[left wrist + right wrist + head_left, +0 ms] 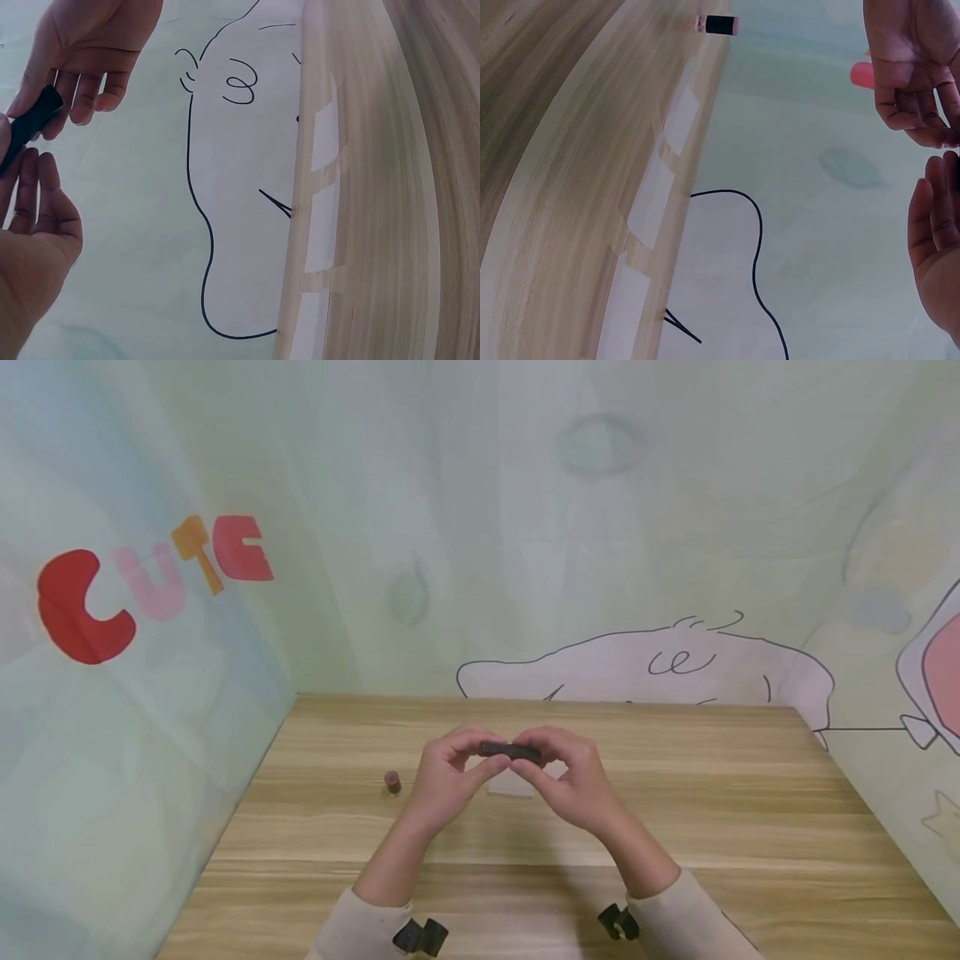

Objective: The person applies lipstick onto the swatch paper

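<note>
Head view: both hands pinch one dark, slim stick above the wooden table.
Left hand [446,781] holds one end of the dark stick [512,750] between thumb and fingers, and the right hand [577,781] holds the other end the same way, thumbs nearly meeting beneath it. The stick lies roughly level, raised over the wooden table [750,810], with a pale patch [512,786] behind the hands, perhaps paper, though it is mostly covered. A small dark cylinder [393,782] with a pinkish end rests on the table, just beyond the left hand's outer side.
</note>
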### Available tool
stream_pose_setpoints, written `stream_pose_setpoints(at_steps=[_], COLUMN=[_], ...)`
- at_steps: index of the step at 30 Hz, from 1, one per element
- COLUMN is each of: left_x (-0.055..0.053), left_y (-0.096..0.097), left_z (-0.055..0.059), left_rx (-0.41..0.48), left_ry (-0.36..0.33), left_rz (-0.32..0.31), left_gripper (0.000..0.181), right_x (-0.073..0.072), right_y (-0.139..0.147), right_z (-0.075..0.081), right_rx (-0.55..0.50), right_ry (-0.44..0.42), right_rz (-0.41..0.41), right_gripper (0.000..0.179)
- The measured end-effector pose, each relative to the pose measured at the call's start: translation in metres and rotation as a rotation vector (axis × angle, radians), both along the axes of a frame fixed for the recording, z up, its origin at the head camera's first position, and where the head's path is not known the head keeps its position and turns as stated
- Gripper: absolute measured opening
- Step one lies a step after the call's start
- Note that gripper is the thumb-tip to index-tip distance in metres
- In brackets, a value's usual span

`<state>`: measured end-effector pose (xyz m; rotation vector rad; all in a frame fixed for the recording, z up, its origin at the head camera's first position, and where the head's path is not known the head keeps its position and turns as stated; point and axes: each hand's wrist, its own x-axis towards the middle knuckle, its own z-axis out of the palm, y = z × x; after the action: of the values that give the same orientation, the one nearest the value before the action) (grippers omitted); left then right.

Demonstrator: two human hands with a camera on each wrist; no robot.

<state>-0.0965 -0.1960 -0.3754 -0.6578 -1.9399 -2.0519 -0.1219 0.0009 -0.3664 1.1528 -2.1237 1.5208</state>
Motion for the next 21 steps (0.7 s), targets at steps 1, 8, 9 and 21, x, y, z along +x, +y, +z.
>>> stream_pose_setpoints(at_steps=[1,8,9,21], left_x=[0.0002,0.0007,0.0009,0.0027], left_y=[0.0000,0.0005,0.0004,0.0002], left_z=[0.0001,0.0011,0.0014,0.0042], left_rx=[0.001,0.020,0.021,0.033], left_ry=[0.002,0.033,0.037,0.069], left_rz=[0.000,-0.017,-0.019,-0.042], left_gripper=[0.016,0.017,0.017,0.025], right_x=[0.0003,0.0031,0.0032,0.0038], right_y=[-0.0001,0.0008,0.0011,0.0031], right_z=[-0.0002,0.0018,0.0016,0.0030], right_rx=[-0.003,-0.028,-0.033,-0.073], right_ry=[-0.009,-0.182,-0.214,-0.411], right_rz=[0.000,0.053,0.064,0.173], right_gripper=[0.021,0.015,0.014,0.019])
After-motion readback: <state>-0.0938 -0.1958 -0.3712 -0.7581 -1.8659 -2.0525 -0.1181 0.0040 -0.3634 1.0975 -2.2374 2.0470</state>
